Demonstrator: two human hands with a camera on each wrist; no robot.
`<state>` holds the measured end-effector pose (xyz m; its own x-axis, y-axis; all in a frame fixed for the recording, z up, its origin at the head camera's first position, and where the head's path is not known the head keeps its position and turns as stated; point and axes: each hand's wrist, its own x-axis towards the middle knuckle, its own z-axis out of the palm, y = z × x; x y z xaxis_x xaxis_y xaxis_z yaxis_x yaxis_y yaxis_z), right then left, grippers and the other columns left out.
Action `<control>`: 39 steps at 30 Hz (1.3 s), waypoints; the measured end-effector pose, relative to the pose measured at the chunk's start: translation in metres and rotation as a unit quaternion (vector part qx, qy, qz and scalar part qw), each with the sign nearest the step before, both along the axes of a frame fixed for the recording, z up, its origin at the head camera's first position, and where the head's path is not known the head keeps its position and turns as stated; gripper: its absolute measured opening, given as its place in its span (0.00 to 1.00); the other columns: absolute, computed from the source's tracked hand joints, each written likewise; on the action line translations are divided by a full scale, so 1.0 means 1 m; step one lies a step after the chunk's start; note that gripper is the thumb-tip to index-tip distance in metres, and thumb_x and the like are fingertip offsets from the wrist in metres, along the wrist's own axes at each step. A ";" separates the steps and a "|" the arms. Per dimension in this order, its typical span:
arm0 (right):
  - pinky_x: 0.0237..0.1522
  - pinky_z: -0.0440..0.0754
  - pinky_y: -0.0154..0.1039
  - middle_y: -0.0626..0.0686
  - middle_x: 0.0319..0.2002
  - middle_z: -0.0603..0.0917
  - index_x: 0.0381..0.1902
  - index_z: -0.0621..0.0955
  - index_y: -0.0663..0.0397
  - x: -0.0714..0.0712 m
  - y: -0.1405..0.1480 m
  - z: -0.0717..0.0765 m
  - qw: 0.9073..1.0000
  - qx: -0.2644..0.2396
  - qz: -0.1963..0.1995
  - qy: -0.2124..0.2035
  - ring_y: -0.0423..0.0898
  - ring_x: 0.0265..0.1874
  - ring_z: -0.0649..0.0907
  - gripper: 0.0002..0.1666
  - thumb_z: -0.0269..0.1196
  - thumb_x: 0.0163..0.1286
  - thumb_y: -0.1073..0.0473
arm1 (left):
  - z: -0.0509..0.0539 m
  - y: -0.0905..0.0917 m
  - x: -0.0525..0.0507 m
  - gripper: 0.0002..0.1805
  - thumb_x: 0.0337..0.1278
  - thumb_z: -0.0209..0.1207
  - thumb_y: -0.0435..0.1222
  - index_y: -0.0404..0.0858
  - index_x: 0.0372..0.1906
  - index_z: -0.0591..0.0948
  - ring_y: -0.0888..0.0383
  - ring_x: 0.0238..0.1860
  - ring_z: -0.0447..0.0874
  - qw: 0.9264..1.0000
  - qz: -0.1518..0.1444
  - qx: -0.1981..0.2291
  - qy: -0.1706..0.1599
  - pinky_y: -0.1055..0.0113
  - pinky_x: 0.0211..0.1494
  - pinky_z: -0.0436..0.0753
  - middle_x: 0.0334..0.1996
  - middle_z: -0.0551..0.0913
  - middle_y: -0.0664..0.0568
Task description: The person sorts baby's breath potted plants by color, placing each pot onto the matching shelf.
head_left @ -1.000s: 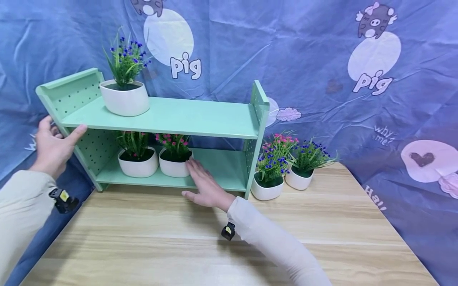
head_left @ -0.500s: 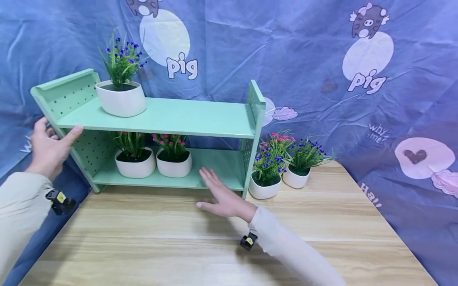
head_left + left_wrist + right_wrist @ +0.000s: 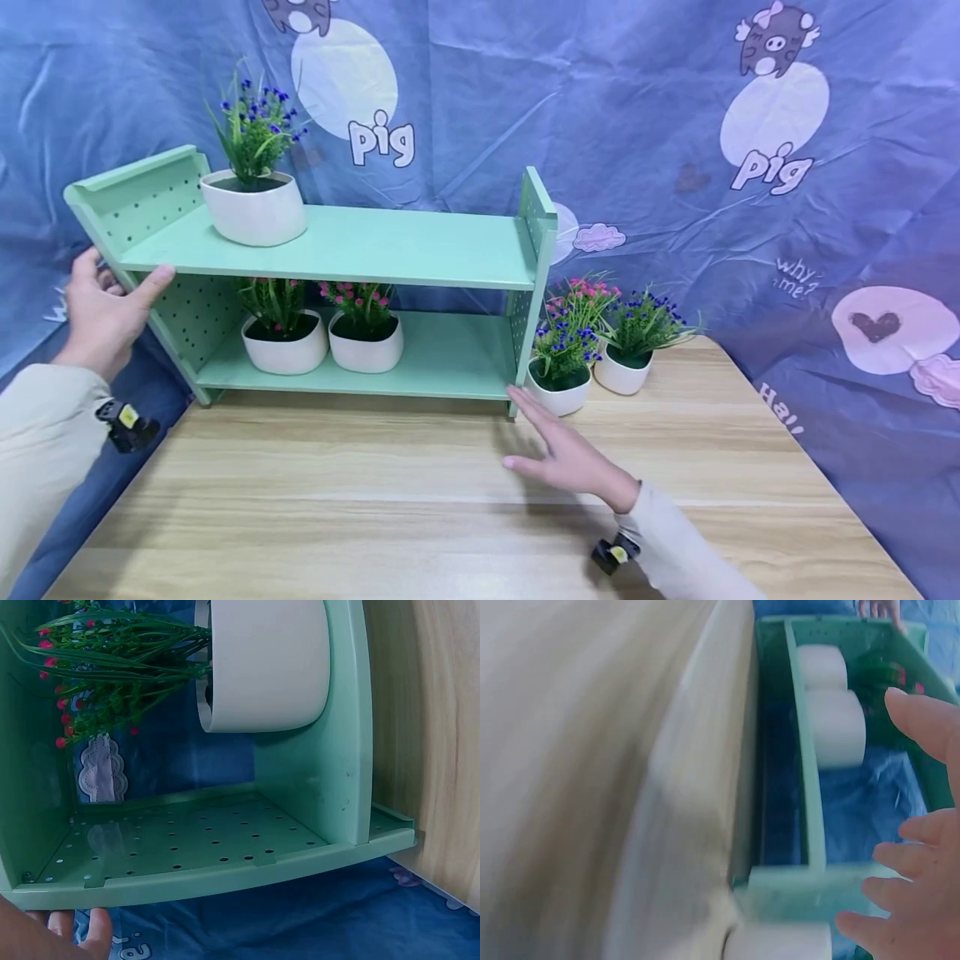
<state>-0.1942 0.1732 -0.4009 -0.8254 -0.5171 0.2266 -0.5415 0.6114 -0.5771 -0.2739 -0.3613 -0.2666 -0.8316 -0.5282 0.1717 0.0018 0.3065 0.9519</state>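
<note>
A green two-tier shelf (image 3: pixel 420 250) stands with a blue-flowered pot (image 3: pixel 255 210) on its top tier. Side by side on the lower tier are two pink-flowered white pots (image 3: pixel 285 348), (image 3: pixel 367 346). At the shelf's left side panel, the left hand (image 3: pixel 105 312) grips the edge, thumb in front and fingers on the outer side. The right hand (image 3: pixel 573 458) holds nothing, its fingers extended beside the shelf's lower right corner and near a white pot (image 3: pixel 561 397). Its spread fingers show in the right wrist view (image 3: pixel 922 855); whether they touch the shelf I cannot tell.
Right of the shelf, another blue-flowered pot (image 3: pixel 624 375) stands on the wooden table (image 3: pixel 337 500), with pink flowers (image 3: pixel 585 296) close by. A blue printed cloth (image 3: pixel 637 125) hangs behind the table. A small dark device is on each wrist.
The right hand has left the right-hand pot on the lower tier and moved right, past the shelf's front, to its lower right corner. The left hand has stayed at the side panel.
</note>
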 end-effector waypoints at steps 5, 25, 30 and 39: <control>0.68 0.58 0.61 0.60 0.73 0.56 0.75 0.54 0.54 0.010 0.035 -0.007 0.997 -0.005 -0.071 0.020 0.60 0.70 0.59 0.55 0.68 0.59 0.43 | -0.002 -0.003 0.000 0.42 0.55 0.65 0.46 0.56 0.71 0.57 0.73 0.47 0.63 1.000 -0.002 -0.003 0.001 0.80 0.54 0.70 0.45 0.65 0.73; 0.68 0.59 0.61 0.68 0.73 0.50 0.74 0.48 0.66 -0.054 0.108 -0.044 0.962 -0.197 -0.155 -0.111 0.65 0.71 0.52 0.52 0.67 0.63 0.61 | 0.001 0.003 0.001 0.41 0.56 0.64 0.45 0.55 0.72 0.56 0.72 0.50 0.62 1.000 0.009 -0.004 0.004 0.74 0.61 0.67 0.48 0.64 0.72; 0.69 0.60 0.57 0.67 0.74 0.46 0.75 0.44 0.63 -0.063 0.106 -0.048 0.946 -0.248 -0.140 -0.154 0.65 0.72 0.51 0.52 0.64 0.65 0.64 | 0.001 0.003 -0.002 0.40 0.56 0.65 0.45 0.56 0.71 0.57 0.72 0.50 0.63 1.000 0.003 -0.003 0.002 0.75 0.60 0.68 0.49 0.65 0.72; 0.68 0.60 0.56 0.68 0.73 0.48 0.74 0.46 0.65 -0.059 0.101 -0.051 0.942 -0.259 -0.124 -0.173 0.68 0.70 0.55 0.49 0.63 0.66 0.64 | 0.001 0.001 0.000 0.41 0.55 0.65 0.46 0.56 0.71 0.57 0.72 0.49 0.63 1.000 0.006 -0.004 0.001 0.78 0.57 0.69 0.47 0.65 0.72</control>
